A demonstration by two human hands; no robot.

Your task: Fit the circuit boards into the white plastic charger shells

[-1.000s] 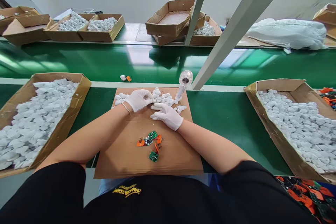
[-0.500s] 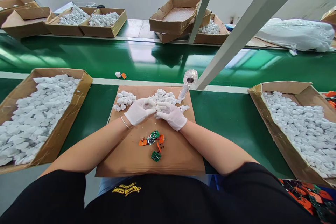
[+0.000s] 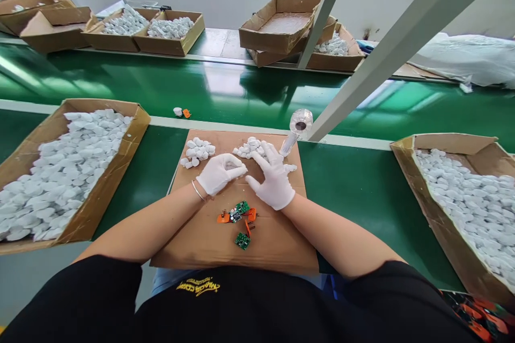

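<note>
In a white glove, my left hand [image 3: 219,173] is closed in a pinch over the cardboard sheet [image 3: 197,249]; whatever sits between its fingertips is too small to make out. My right hand [image 3: 274,179], also gloved, has its fingers spread, with the fingertips at the edge of a pile of small white plastic pieces [image 3: 249,147]. A second cluster of white pieces [image 3: 200,148] lies beyond my left hand. Nearer my body are green circuit boards [image 3: 242,240] with orange plug parts [image 3: 223,218] wired to them.
Cardboard trays full of white pieces stand at left [image 3: 139,118] and right [image 3: 402,144]. A roll of clear film [image 3: 301,121] stands beside a slanted metal post [image 3: 374,48]. Behind runs a green conveyor belt [image 3: 161,77], with more boxes [image 3: 277,37] beyond it.
My hands were together at the fingertips; now they are apart. The right hand has opened and reached toward the white pile, while the left keeps its pinch. The view has shifted slightly.
</note>
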